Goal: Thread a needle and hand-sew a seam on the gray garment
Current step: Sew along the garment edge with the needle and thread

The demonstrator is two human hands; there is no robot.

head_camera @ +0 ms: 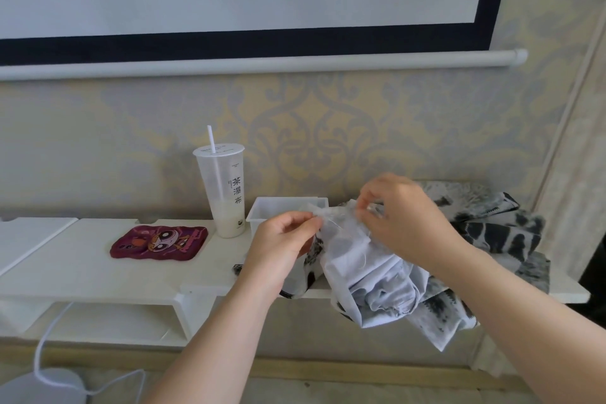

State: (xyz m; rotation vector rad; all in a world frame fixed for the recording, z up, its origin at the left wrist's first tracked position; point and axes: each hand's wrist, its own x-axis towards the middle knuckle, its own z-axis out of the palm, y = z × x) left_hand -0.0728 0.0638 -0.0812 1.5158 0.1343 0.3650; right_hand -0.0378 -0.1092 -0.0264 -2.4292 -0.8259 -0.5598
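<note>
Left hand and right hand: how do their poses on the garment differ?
The left hand sits lower, pinching an edge of the gray garment from the left; the right hand is higher, fingers curled down onto the fabric from the right. Both pinch the same raised fold.

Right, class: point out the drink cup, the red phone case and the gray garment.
drink cup [226, 203], head view, side wall.
red phone case [159, 242], head view, its middle.
gray garment [380, 275], head view, pale fold.

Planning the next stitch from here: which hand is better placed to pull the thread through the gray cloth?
Probably the right hand: its fingertips pinch the cloth edge just above where the thread hangs loose. The left hand pinches the fold beside it, steadying it.
</note>
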